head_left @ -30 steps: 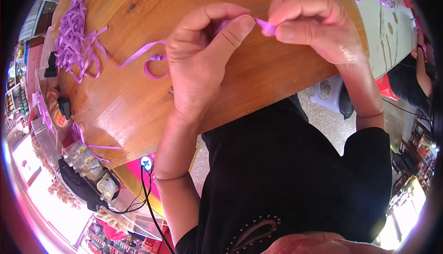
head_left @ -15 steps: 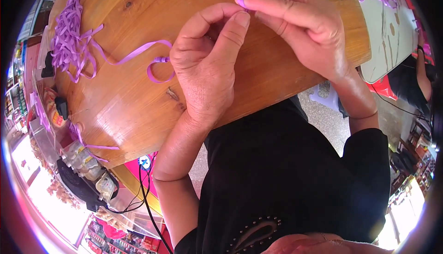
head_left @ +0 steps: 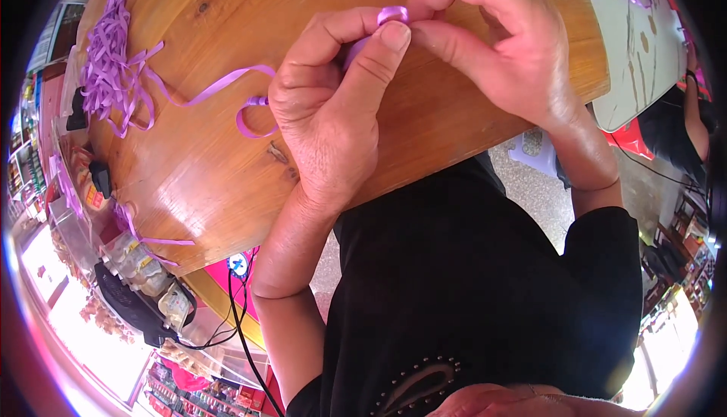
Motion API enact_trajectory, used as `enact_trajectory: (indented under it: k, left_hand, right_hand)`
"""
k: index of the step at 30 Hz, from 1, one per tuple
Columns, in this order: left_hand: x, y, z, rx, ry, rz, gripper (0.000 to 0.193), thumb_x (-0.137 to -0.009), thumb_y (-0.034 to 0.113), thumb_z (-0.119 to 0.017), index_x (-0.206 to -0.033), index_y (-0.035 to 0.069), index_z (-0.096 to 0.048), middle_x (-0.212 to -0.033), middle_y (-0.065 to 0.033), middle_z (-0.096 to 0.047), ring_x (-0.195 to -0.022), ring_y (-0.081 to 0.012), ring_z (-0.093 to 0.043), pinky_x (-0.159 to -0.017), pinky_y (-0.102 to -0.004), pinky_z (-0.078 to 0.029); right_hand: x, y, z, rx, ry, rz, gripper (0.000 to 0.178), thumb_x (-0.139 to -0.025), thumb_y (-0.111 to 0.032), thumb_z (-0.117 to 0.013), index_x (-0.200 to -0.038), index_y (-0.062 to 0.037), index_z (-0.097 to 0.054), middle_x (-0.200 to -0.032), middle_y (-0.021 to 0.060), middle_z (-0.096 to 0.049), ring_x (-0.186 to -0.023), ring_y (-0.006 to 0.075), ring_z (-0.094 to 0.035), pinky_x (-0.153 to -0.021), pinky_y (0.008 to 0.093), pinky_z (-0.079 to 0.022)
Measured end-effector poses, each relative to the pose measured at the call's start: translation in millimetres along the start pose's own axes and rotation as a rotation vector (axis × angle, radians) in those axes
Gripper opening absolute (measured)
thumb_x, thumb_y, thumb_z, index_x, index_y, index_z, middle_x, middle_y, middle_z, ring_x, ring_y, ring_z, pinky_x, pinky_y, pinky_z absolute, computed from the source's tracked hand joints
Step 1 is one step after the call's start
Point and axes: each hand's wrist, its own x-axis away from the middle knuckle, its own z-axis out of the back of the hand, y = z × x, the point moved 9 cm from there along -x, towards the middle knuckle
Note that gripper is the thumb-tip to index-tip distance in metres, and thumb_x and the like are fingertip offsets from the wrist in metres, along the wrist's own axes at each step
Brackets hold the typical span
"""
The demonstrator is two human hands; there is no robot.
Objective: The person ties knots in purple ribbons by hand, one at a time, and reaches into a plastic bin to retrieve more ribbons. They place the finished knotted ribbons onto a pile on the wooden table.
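Observation:
My left hand pinches a purple ribbon between thumb and index finger, and a small loop of it stands up above the thumb tip. More of this ribbon shows inside the curled palm. Just to the right, my right hand has its thumb and fingers apart, the thumb tip close beside the loop; whether they touch is hard to tell. Left of my left wrist, a ribbon strand with a coiled section curls on the wooden table, leading toward my left hand.
A tangled heap of purple ribbon lies at the table's far left. Another ribbon piece hangs over the near left edge, beside a clear bin of packets. At right stands a pale table with more ribbon, and a person beyond.
My right fingers have come off the ribbon and spread upward. The ribbon now stands as a small loop above my left thumb, and my left hand has shifted slightly left.

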Motion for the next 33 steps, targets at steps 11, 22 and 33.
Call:
enact_trajectory:
  k: [11, 22, 33]
  left_hand:
    - [0, -6, -6, -0.001, -0.035, 0.137, 0.012, -0.089, -0.002, -0.062, -0.101, -0.003, -0.064, -0.09, -0.0004, -0.063, -0.081, -0.0042, -0.054, -0.075, -0.017, -0.043]
    - [-11, -20, 7, 0.096, -0.056, 0.352, 0.01, -0.086, 0.003, -0.067, -0.095, -0.001, -0.066, -0.069, 0.0053, -0.055, -0.058, -0.0012, -0.041, -0.051, -0.0166, -0.028]
    - [-11, -6, 9, -0.045, 0.077, 0.2, 0.013, -0.087, 0.006, -0.067, -0.097, -0.001, -0.063, -0.073, 0.0013, -0.057, -0.057, -0.0045, -0.043, -0.051, -0.0181, -0.031]
  right_hand:
    - [26, -12, -3, 0.354, 0.416, 1.343, 0.02, -0.081, -0.003, -0.069, -0.1, -0.005, -0.068, -0.087, 0.0082, -0.065, -0.078, 0.0212, -0.062, -0.069, 0.0315, -0.05]
    - [-12, -45, 1, 0.279, -0.165, 0.754, 0.023, -0.072, -0.01, -0.075, -0.093, -0.0039, -0.07, -0.082, 0.0048, -0.063, -0.075, 0.0168, -0.059, -0.061, 0.0297, -0.045]
    - [-13, -32, 2, 0.246, -0.07, 0.446, 0.017, -0.075, -0.006, -0.077, -0.089, -0.003, -0.068, -0.077, 0.0067, -0.063, -0.066, 0.0178, -0.058, -0.057, 0.0264, -0.045]
